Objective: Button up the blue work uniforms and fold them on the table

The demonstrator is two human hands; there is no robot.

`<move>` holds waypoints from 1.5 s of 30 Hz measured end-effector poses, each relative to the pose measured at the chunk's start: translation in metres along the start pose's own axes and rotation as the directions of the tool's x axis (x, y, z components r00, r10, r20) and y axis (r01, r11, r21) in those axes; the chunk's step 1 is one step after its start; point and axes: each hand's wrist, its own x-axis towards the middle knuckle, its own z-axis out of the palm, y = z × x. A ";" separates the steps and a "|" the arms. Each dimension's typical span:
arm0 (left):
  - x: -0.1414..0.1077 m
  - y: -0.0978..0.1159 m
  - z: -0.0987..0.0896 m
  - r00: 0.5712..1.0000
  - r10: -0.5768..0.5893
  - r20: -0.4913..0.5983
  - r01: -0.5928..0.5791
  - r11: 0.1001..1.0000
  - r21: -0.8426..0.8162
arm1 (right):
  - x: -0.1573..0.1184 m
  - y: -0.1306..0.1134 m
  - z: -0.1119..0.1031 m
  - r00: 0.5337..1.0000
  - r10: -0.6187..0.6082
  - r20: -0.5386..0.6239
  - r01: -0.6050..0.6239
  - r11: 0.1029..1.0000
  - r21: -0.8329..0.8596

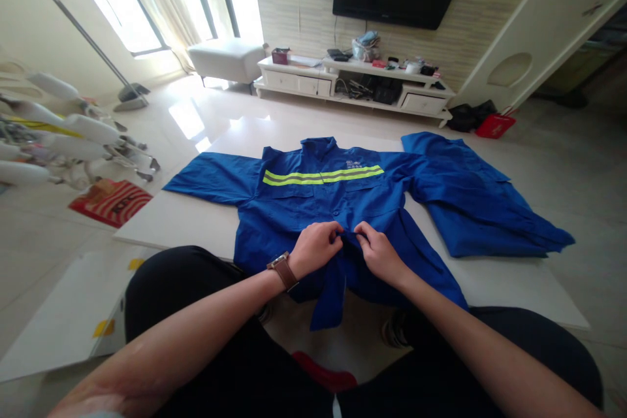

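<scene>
A blue work jacket with a yellow-green and grey reflective stripe lies front side up on a white board, collar away from me. Both sleeves are spread sideways, and the lower front hangs over the near edge. My left hand, with a watch on its wrist, pinches the front edge just below a button. Close beside it on the right, my right hand pinches the same front opening. The fingertips hide the exact bit of cloth between them. Under the jacket's right-hand sleeve lies another folded blue garment.
The white board reaches across in front of my knees. A red striped bag and several white thread cones are at left. Farther back stand a grey stool and a white TV cabinet. A red bag sits at right.
</scene>
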 end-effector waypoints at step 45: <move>-0.009 -0.002 0.006 0.990 0.108 0.094 -0.099 0.991 -0.091 | -0.002 0.008 0.008 0.994 0.045 0.098 -0.026 0.982 -0.189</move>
